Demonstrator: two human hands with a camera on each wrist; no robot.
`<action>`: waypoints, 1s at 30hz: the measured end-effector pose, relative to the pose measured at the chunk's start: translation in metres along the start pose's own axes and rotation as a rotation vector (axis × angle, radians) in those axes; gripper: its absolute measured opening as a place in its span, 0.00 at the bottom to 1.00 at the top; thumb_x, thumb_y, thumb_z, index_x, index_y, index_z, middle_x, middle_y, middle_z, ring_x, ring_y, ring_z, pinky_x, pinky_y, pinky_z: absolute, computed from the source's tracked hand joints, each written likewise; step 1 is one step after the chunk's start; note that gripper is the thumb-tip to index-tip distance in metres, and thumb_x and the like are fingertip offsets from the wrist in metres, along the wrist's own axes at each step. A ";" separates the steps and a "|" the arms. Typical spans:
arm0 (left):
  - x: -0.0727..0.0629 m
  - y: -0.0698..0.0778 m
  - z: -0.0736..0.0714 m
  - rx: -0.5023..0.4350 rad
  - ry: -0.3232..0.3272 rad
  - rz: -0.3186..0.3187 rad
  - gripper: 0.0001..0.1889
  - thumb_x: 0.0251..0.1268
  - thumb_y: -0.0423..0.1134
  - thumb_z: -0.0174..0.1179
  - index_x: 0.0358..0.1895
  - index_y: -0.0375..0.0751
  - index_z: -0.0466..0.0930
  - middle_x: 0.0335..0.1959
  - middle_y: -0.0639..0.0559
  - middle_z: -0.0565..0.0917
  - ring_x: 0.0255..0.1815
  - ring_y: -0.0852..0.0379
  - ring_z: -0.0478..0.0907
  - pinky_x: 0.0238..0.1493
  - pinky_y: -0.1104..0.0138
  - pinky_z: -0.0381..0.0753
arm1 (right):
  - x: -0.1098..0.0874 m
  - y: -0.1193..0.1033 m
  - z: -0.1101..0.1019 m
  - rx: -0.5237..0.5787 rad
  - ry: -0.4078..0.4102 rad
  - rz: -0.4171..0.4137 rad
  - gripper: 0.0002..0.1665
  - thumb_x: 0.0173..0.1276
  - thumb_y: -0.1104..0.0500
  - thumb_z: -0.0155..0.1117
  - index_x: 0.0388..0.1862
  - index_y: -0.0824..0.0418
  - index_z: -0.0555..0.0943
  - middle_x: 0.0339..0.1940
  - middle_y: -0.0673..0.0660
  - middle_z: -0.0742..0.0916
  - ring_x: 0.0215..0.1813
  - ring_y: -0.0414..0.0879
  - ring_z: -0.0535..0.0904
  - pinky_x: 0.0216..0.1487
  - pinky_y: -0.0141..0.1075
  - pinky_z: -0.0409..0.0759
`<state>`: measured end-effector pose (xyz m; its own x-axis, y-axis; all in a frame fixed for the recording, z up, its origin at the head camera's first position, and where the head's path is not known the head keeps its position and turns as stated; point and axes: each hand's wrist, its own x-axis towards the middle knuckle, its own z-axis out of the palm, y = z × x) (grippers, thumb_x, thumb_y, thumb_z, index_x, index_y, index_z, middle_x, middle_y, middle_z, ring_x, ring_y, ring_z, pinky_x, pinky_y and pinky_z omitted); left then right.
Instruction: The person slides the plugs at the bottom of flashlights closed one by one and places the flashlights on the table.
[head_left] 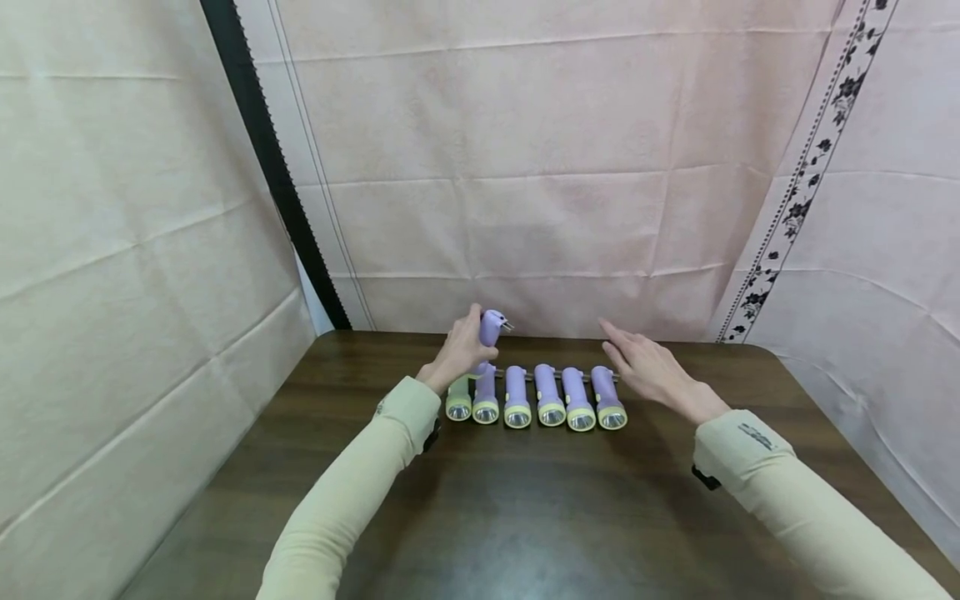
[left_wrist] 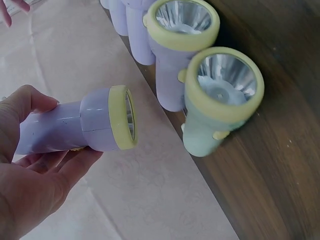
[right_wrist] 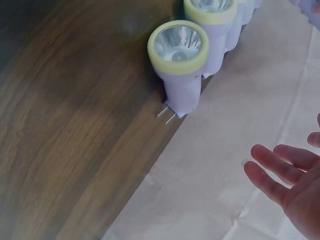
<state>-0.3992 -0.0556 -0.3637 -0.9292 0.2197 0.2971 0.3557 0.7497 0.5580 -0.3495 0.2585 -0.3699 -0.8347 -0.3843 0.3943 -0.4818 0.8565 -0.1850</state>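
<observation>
Above the left end of a row, my left hand (head_left: 459, 348) grips a purple flashlight (head_left: 491, 327) around its body. The left wrist view shows its yellow-green head ring (left_wrist: 119, 120) pointing away from the fingers; metal prongs stick out of its tail in the head view. Just below lies a pale green flashlight (head_left: 459, 400), first in the row from the left. Several purple flashlights (head_left: 547, 392) lie beside it, lenses toward me. My right hand (head_left: 654, 368), fingers extended and holding nothing, hovers by the rightmost purple flashlight (right_wrist: 182, 92), whose two prongs show.
The row lies on a dark brown wooden table (head_left: 510, 517), near its far edge. Pale cloth (head_left: 525, 167) hangs behind the table and on both sides. A black strip (head_left: 285, 192) runs down the cloth at left, a floral border (head_left: 798, 200) at right.
</observation>
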 end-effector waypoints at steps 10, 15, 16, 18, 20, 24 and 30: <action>0.004 0.010 0.010 0.000 -0.027 0.028 0.32 0.48 0.31 0.70 0.56 0.41 0.62 0.42 0.43 0.81 0.40 0.47 0.81 0.40 0.61 0.81 | 0.009 -0.017 0.004 0.002 -0.010 -0.040 0.29 0.78 0.53 0.44 0.75 0.57 0.61 0.68 0.63 0.76 0.65 0.60 0.75 0.59 0.56 0.73; 0.004 0.013 0.014 0.004 -0.026 0.033 0.32 0.47 0.30 0.70 0.56 0.41 0.63 0.43 0.43 0.81 0.42 0.47 0.81 0.43 0.60 0.81 | 0.014 -0.026 0.008 -0.001 -0.009 -0.070 0.29 0.77 0.53 0.45 0.75 0.56 0.60 0.67 0.62 0.77 0.63 0.58 0.77 0.56 0.55 0.75; 0.003 0.014 0.015 0.005 -0.029 0.032 0.32 0.47 0.30 0.70 0.56 0.41 0.63 0.44 0.43 0.81 0.42 0.47 0.81 0.43 0.59 0.81 | 0.015 -0.028 0.008 0.002 -0.008 -0.077 0.29 0.77 0.53 0.45 0.75 0.55 0.61 0.66 0.62 0.78 0.62 0.58 0.78 0.55 0.55 0.76; 0.003 0.015 0.016 0.009 -0.037 0.031 0.32 0.48 0.30 0.70 0.56 0.41 0.62 0.44 0.43 0.81 0.43 0.47 0.81 0.44 0.59 0.81 | 0.017 -0.032 0.009 0.006 -0.003 -0.093 0.30 0.76 0.54 0.47 0.75 0.55 0.61 0.64 0.62 0.79 0.59 0.57 0.80 0.52 0.54 0.77; 0.002 0.016 0.017 0.012 -0.043 0.032 0.33 0.48 0.30 0.69 0.57 0.41 0.62 0.44 0.43 0.81 0.43 0.47 0.80 0.45 0.58 0.81 | 0.019 -0.035 0.010 0.004 -0.002 -0.106 0.31 0.74 0.58 0.50 0.75 0.55 0.61 0.62 0.62 0.81 0.53 0.55 0.82 0.46 0.51 0.78; 0.001 0.018 0.018 0.014 -0.049 0.044 0.32 0.49 0.30 0.69 0.57 0.41 0.62 0.44 0.42 0.82 0.43 0.47 0.81 0.44 0.59 0.81 | 0.023 -0.041 0.012 -0.016 -0.009 -0.145 0.39 0.65 0.68 0.53 0.75 0.54 0.61 0.61 0.62 0.81 0.43 0.50 0.79 0.35 0.43 0.75; 0.000 0.021 0.018 0.006 -0.064 0.073 0.31 0.51 0.31 0.70 0.56 0.41 0.61 0.43 0.41 0.82 0.42 0.48 0.82 0.41 0.61 0.81 | 0.029 -0.051 0.012 -0.026 -0.032 -0.187 0.47 0.55 0.74 0.54 0.75 0.52 0.60 0.68 0.58 0.77 0.44 0.49 0.78 0.32 0.38 0.73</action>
<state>-0.3932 -0.0283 -0.3660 -0.9056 0.3127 0.2864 0.4218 0.7341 0.5321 -0.3525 0.1994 -0.3596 -0.7394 -0.5482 0.3909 -0.6228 0.7775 -0.0876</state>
